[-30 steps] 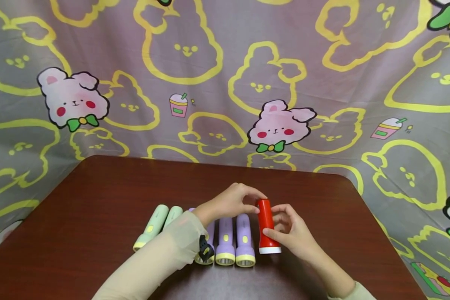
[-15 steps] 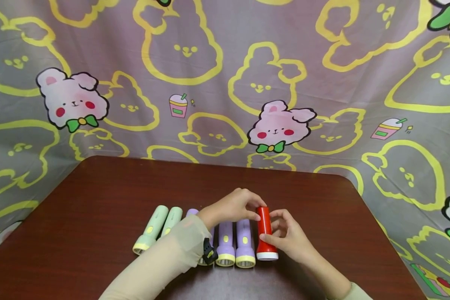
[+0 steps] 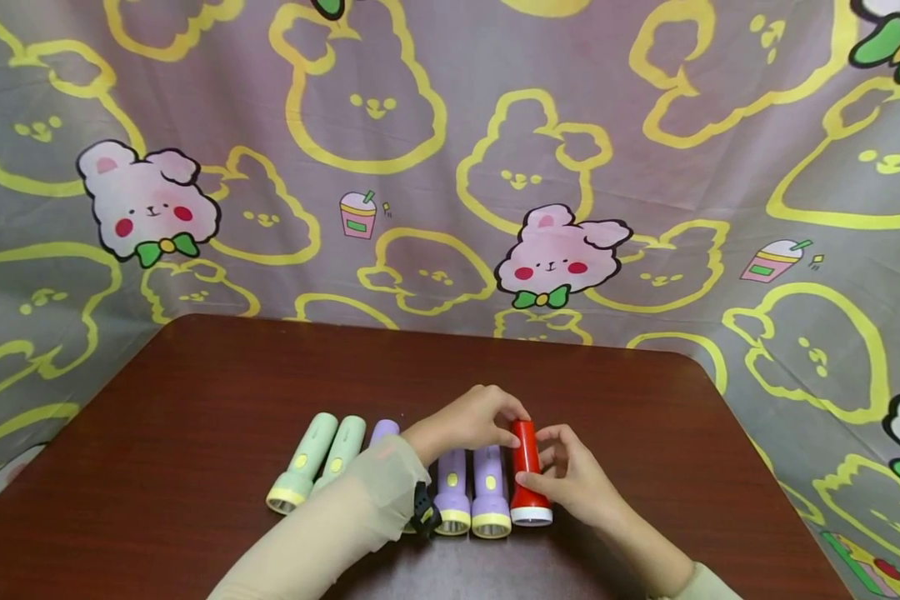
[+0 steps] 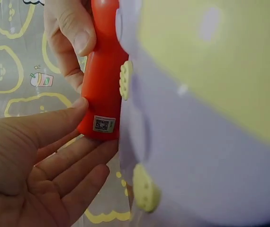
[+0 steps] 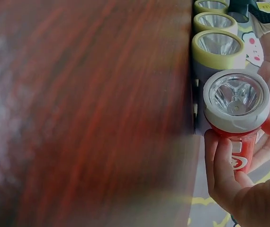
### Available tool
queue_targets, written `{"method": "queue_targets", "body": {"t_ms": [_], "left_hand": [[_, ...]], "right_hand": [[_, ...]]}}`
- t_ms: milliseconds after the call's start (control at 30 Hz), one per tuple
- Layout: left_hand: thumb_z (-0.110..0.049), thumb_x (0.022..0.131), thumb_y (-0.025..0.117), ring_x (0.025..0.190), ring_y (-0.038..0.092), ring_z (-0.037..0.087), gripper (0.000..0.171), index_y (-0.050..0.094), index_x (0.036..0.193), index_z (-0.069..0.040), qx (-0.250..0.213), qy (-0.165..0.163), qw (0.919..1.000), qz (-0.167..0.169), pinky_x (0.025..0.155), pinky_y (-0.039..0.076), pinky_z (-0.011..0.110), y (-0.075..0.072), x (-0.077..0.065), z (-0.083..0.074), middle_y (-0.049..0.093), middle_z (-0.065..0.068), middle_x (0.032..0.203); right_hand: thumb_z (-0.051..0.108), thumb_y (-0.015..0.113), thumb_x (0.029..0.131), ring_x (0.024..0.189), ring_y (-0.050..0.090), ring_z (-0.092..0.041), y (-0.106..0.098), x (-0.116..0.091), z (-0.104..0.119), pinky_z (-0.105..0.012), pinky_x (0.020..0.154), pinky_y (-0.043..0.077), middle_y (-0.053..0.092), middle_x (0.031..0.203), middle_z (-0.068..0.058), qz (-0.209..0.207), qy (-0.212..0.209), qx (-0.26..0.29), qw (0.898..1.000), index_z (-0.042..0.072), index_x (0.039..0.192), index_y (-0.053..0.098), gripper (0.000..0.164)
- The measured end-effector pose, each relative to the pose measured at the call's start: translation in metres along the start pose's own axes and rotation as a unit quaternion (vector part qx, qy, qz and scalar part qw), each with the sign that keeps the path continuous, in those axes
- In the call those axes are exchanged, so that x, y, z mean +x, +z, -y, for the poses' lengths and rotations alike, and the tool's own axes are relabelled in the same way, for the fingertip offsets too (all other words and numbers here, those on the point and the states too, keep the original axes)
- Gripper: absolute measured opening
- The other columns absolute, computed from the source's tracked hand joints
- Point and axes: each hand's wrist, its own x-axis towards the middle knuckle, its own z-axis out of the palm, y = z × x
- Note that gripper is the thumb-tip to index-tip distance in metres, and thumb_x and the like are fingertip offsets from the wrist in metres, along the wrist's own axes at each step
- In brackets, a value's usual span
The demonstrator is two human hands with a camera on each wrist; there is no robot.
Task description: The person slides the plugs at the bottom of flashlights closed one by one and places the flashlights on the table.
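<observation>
Both hands are on a red flashlight [image 3: 527,475] with a white head ring. My left hand [image 3: 474,422] pinches its tail end between thumb and fingers. Lower down near the head, my right hand [image 3: 581,482] grips the body from the right side. The red flashlight lies close beside a purple flashlight [image 3: 491,496] with a yellow rim, its lens facing the near side. In the right wrist view its white ring [image 5: 212,113] and clear reflector show plainly. A small printed label [image 4: 104,124] sits near its tail in the left wrist view.
Another purple flashlight [image 3: 452,492] lies left of the first, and a third purple flashlight [image 3: 384,431] is partly hidden by the left sleeve [image 3: 345,517]. Two green flashlights [image 3: 304,454] lie farther left, slanted. A patterned curtain [image 3: 420,192] stands behind the brown table [image 3: 217,392].
Both hands have brought the red flashlight down and slightly left, toward the nearest purple flashlight. The other flashlights stay in place.
</observation>
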Motion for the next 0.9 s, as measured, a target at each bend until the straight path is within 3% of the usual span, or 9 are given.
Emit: {"method": "queue_targets", "body": {"t_ms": [333,667,900], "left_hand": [[-0.008,0.084,0.079,0.075,0.061,0.005,0.027,0.074,0.11,-0.006,0.015,-0.014,0.9997,-0.013,0.068,0.049,0.016,0.006,0.002,0.002,0.075,0.004,0.093],[-0.007,0.085,0.078,0.088,0.07,0.01,0.032,0.072,0.117,-0.005,0.017,-0.031,0.9994,0.0,0.074,0.051,0.015,0.009,0.001,0.001,0.076,0.006,0.104],[-0.008,0.085,0.078,0.084,0.068,0.007,0.031,0.073,0.115,-0.006,0.031,-0.029,0.999,0.009,0.075,0.05,0.015,0.012,0.002,0.001,0.076,0.005,0.101]], "right_hand": [[0.006,0.078,0.082,0.066,0.06,-0.016,0.0,0.002,-0.002,-0.026,0.059,0.053,0.064,0.084,-0.013,0.013,0.018,-0.01,1.0,-0.007,0.125,0.039,0.059],[0.008,0.078,0.083,0.073,0.062,-0.02,-0.002,0.002,-0.001,-0.028,0.062,0.053,0.063,0.089,-0.014,0.023,0.038,-0.012,0.999,-0.007,0.128,0.039,0.062],[0.01,0.077,0.084,0.074,0.061,-0.019,-0.003,0.002,-0.001,-0.028,0.064,0.052,0.063,0.092,-0.013,0.036,0.056,-0.009,0.998,-0.009,0.129,0.04,0.06]]}}
